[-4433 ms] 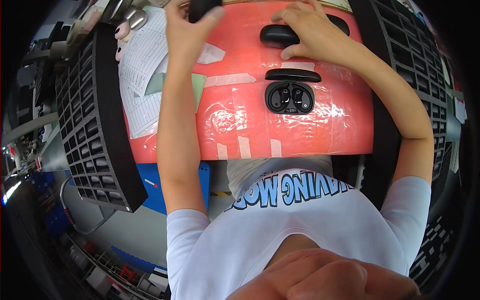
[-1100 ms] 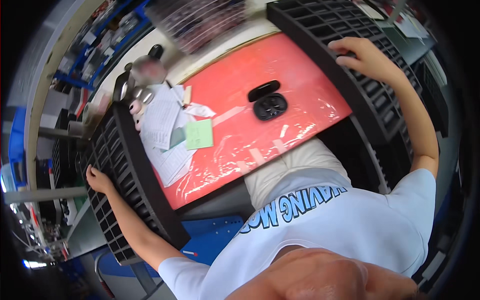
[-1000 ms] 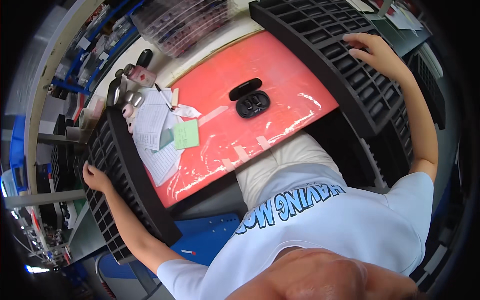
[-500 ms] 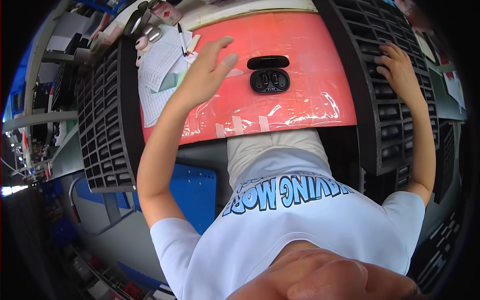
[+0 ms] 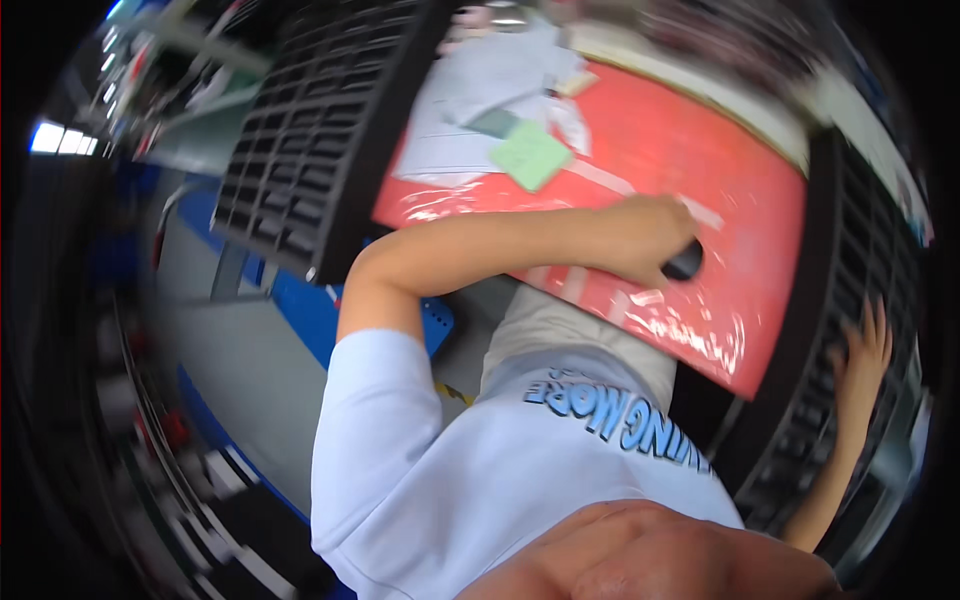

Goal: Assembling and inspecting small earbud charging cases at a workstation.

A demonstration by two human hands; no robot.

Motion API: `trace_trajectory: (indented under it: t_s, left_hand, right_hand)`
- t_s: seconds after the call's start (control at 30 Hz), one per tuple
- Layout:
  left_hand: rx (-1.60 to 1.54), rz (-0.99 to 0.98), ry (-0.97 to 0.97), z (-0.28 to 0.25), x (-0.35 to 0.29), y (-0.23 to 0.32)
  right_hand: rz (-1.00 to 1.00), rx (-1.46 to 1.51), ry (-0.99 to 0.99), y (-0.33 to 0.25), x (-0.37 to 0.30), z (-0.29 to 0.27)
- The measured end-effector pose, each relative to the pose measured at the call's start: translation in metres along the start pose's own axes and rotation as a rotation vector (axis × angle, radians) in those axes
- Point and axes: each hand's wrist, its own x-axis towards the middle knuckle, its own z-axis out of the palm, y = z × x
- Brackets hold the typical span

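My left hand is closed around the black earbud case over the red work mat. Only the rounded end of the case shows past my fingers; the earbuds are out of sight, and I cannot tell whether the lid is down. Off to the right, my right hand has its fingers spread over the black compartment tray. Nothing shows in that hand, and blur hides whether it touches the tray.
A second black compartment tray flanks the mat on the left. Lined papers and a green note lie on the mat's left part. A blue stool seat stands below the left tray.
My left hand has come down onto the earbud case, which stood open on the mat, and closed round it. The whole view has turned. My right hand stays over the right tray, fingers more spread.
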Motion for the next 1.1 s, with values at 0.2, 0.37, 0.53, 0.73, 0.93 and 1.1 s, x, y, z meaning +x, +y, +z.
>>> trace_trajectory:
  t_s: [0.2, 0.37, 0.53, 0.73, 0.93, 1.1]
  left_hand:
    - [-0.908, -0.326, 0.340, -0.083, -0.110, -0.027]
    - [-1.215, -0.406, 1.007, -0.118, -0.283, -0.107]
    - [0.451, -1.030, 1.192, -0.128, -0.433, -0.150]
    - [0.704, -1.197, 0.542, -0.095, -0.529, -0.135]
    - [0.353, -1.620, 0.601, -0.050, -0.524, -0.150]
    - [0.126, -1.322, 0.770, -0.084, -0.390, -0.149]
  right_hand:
    - [0.267, 0.954, -0.112, 0.082, -0.050, 0.008]
    - [-0.122, 2.300, -0.289, 0.065, 0.018, -0.008]
    - [0.180, 2.266, -0.132, 0.050, 0.070, 0.020]
    - [0.285, 2.273, -0.145, -0.032, 0.101, 0.011]
    - [0.062, 2.068, -0.308, -0.053, 0.124, 0.026]
    - [0.308, 2.195, -0.231, -0.025, 0.135, 0.062]
